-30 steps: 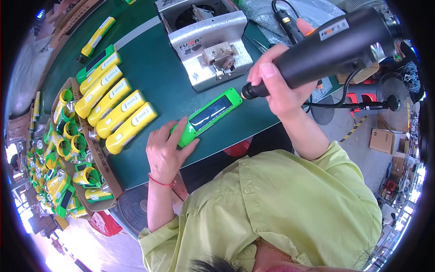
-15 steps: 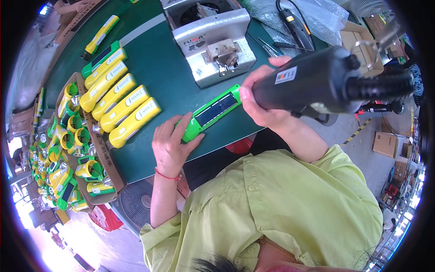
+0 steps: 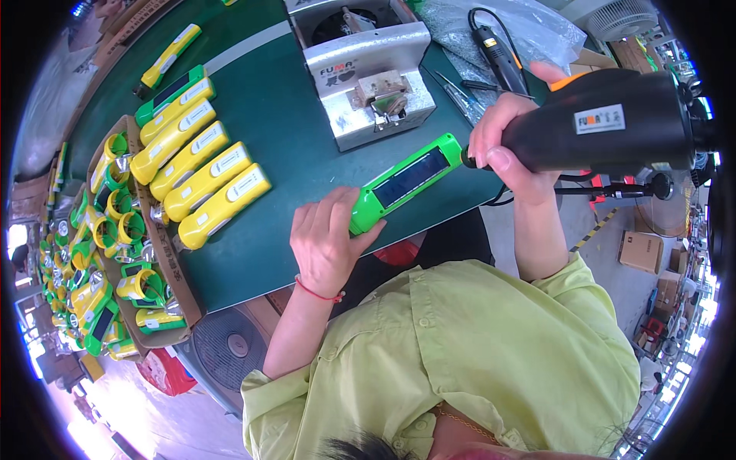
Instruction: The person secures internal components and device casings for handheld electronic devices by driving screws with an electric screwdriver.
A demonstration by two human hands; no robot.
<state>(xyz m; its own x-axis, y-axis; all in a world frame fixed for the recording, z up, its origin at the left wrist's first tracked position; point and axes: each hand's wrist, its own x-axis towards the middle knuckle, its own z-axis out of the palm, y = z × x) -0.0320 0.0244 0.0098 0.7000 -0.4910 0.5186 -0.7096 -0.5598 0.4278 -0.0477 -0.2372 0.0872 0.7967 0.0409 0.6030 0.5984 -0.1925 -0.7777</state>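
Note:
A green torch body (image 3: 399, 184) with a dark solar panel on its upper face lies slanted near the table's front edge. My left hand (image 3: 328, 234) is closed around its lower left end. In my right hand (image 3: 510, 142) is a black electric screwdriver (image 3: 598, 123), gripped near its nose. The nose end sits at the torch's upper right end; my fingers partly hide it, and I cannot tell whether the bit touches a screw. Left of my hands, several yellow torches (image 3: 225, 207) lie in a slanted row.
A cardboard box (image 3: 175, 268) with yellow and green torch parts stands at the table's left edge. Beyond my hands is a silver metal machine (image 3: 376, 84). Tweezers (image 3: 452, 88), a second black corded tool (image 3: 498, 57) and clear plastic bags (image 3: 537, 34) lie at the far right.
My left hand and the torch have shifted right. The screwdriver has swung away to the right, from over the torch to nearly level, with its nose now at the torch's end.

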